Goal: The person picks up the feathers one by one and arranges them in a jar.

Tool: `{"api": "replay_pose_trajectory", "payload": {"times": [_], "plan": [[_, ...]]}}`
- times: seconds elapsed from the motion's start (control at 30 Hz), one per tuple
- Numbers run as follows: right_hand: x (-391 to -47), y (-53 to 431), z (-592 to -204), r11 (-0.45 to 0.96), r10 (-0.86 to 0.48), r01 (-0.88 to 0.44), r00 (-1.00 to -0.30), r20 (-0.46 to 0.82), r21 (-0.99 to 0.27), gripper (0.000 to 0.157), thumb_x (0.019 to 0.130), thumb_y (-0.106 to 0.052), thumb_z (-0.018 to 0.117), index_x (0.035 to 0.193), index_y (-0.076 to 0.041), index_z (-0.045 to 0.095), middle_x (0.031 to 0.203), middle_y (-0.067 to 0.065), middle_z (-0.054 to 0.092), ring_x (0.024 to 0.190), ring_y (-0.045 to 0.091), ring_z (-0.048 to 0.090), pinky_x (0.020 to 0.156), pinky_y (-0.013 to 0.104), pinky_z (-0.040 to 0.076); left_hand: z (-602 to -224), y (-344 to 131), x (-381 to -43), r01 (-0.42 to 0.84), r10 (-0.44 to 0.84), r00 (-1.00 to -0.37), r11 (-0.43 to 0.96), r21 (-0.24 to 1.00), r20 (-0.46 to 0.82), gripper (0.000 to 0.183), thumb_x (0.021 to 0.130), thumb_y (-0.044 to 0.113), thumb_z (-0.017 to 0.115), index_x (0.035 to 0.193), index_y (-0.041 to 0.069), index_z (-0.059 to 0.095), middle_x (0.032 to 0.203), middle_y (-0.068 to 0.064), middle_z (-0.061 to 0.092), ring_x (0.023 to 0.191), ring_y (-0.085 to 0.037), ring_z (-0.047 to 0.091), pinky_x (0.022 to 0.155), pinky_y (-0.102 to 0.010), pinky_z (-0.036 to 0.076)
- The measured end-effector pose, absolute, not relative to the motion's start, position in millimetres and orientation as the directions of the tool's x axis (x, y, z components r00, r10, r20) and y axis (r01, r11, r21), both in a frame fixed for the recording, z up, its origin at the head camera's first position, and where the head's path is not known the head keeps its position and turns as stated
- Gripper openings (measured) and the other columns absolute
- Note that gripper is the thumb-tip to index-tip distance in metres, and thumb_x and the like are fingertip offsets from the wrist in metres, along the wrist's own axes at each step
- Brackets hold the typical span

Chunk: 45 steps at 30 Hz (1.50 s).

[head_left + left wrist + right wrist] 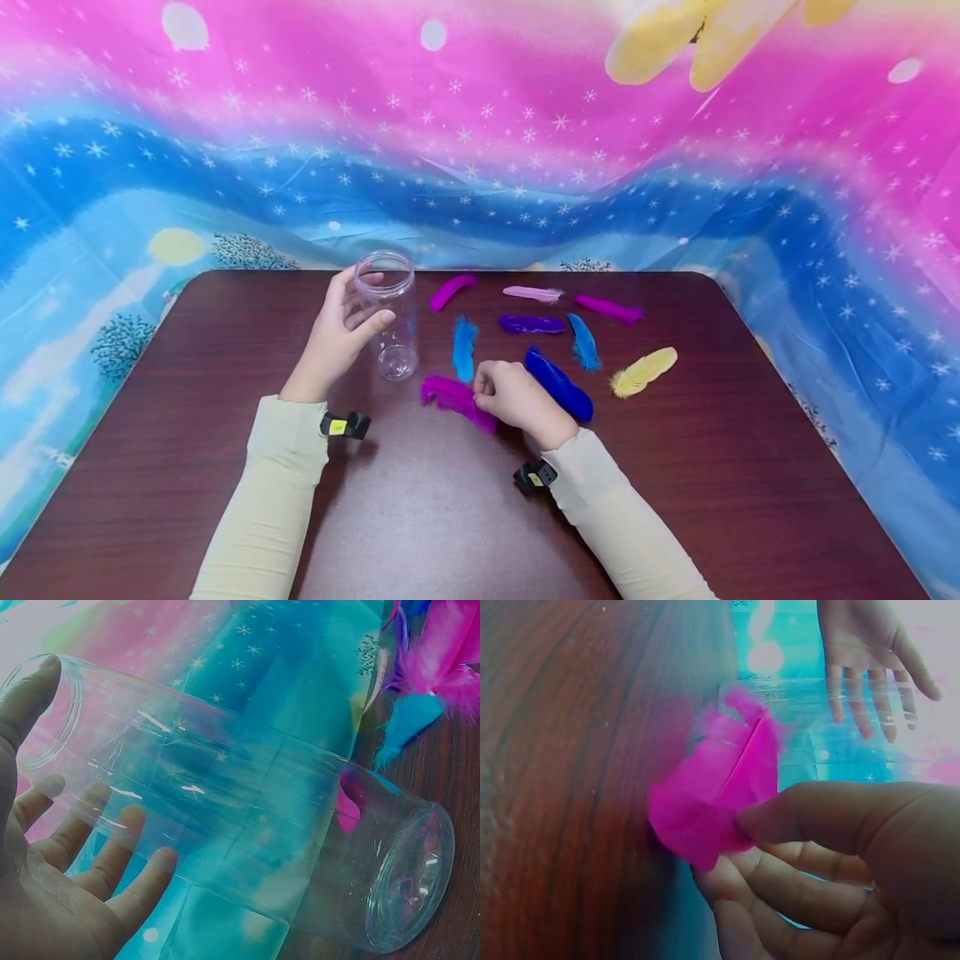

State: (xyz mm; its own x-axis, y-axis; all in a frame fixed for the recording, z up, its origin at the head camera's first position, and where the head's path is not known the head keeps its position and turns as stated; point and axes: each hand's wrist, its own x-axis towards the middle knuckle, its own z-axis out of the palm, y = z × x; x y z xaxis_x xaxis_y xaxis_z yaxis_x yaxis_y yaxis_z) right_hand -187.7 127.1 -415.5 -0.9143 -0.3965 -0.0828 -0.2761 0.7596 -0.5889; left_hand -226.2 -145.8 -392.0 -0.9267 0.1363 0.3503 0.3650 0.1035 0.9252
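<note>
Near the back left of the table, my left hand [333,333] grips a clear plastic jar [395,321]. The thumb and fingers are around its upper part, close to the lidless mouth. The jar is upright, and I see no feather inside it. In the left wrist view, the fingers [131,832] show beside and through the clear wall. My right hand [517,396] pinches a magenta feather [727,772] by one end, between thumb and fingertips, low over the table. A royal blue feather [558,385] lies just beyond the right hand, partly beside its wrist.
Loose feathers lie on the brown table [420,517]: a turquoise feather [464,346], another turquoise feather [582,342], a purple feather [531,324], a pale pink feather [528,293], a yellow feather [645,372] and two magenta ones. A patterned cloth [487,167] hangs behind.
</note>
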Motion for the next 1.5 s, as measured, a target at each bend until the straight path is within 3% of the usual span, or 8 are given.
{"api": "replay_pose_trajectory", "payload": {"times": [0.2,0.47,0.73,1.5], "plan": [[-189,127,-417,0.743,-0.388,-0.269,-0.919,-0.067,-0.612,0.009,0.09,-0.001,0.071,0.087,-0.008,0.067,0.077,-0.002,0.066,0.069,0.011,0.06,0.061,0.026,0.052,-392,-147,-226,0.364,0.135,-0.927,0.109,0.925,0.349,0.071,0.095,0.006,0.07,0.154,0.01,0.03,0.149,-0.014,0.047,0.136,-0.028,0.047,0.114,-0.039,0.041],[-190,128,-419,0.722,-0.369,-0.308,-0.929,0.032,-0.62,0.009,0.089,0.002,0.068,0.092,-0.008,0.068,0.079,-0.001,0.064,0.069,0.013,0.055,0.064,0.028,0.051,-393,-147,-227,0.38,0.144,-0.921,0.114,0.918,0.363,0.072,0.096,0.009,0.071,0.155,0.012,0.029,0.149,-0.014,0.047,0.136,-0.028,0.047,0.112,-0.036,0.043],[-191,126,-416,0.717,-0.33,-0.295,-0.942,0.065,-0.632,0.01,0.091,0.001,0.072,0.093,-0.008,0.071,0.086,0.002,0.07,0.083,0.018,0.065,0.077,0.035,0.058,-393,-147,-228,0.385,0.147,-0.918,0.117,0.916,0.367,0.072,0.096,0.008,0.07,0.155,0.013,0.029,0.148,-0.013,0.048,0.136,-0.028,0.048,0.113,-0.037,0.042],[-187,131,-403,0.695,-0.274,-0.36,-0.933,0.233,-0.623,0.011,0.087,-0.001,0.078,0.094,-0.01,0.08,0.096,0.004,0.073,0.094,0.022,0.068,0.083,0.037,0.059,-394,-148,-226,0.37,0.148,-0.924,0.129,0.92,0.351,0.074,0.096,0.01,0.07,0.156,0.013,0.028,0.149,-0.012,0.047,0.138,-0.028,0.046,0.115,-0.043,0.04]]}}
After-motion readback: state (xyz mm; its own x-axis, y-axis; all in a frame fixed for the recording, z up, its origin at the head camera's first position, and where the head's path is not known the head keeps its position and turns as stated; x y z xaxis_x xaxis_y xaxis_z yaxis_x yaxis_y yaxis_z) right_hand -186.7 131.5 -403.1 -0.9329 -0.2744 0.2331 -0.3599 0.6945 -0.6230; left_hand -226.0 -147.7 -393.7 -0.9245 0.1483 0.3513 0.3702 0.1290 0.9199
